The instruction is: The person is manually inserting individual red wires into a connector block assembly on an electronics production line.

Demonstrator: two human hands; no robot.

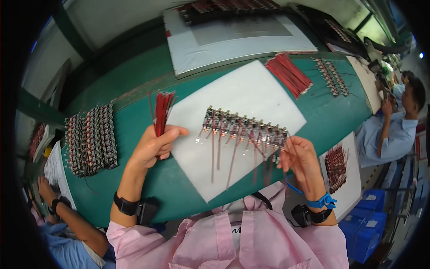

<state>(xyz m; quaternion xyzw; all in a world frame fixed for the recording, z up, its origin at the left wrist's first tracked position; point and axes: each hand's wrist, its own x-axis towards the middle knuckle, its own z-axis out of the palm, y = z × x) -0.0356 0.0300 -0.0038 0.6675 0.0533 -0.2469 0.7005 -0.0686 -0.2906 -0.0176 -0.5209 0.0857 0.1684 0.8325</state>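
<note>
My left hand (156, 145) is closed round a bundle of short red wires (163, 107) that stand upright from the fist, its index finger pointing right. My right hand (299, 157) grips the right end of a strip of small circuit boards (244, 127), which slants down to the right. Thin dark red wires hang from the strip's lower side. Beneath the strip lies a white foam sheet (242, 85) on the green table. Whether the strip touches the foam I cannot tell.
Several rows of boards (92, 139) lie at the left. Beyond the foam are a pile of red wires (289, 75) and two board strips (331, 76). More boards (336, 168) lie on a white surface at the right, above blue bins (365, 224). Co-workers sit at both sides.
</note>
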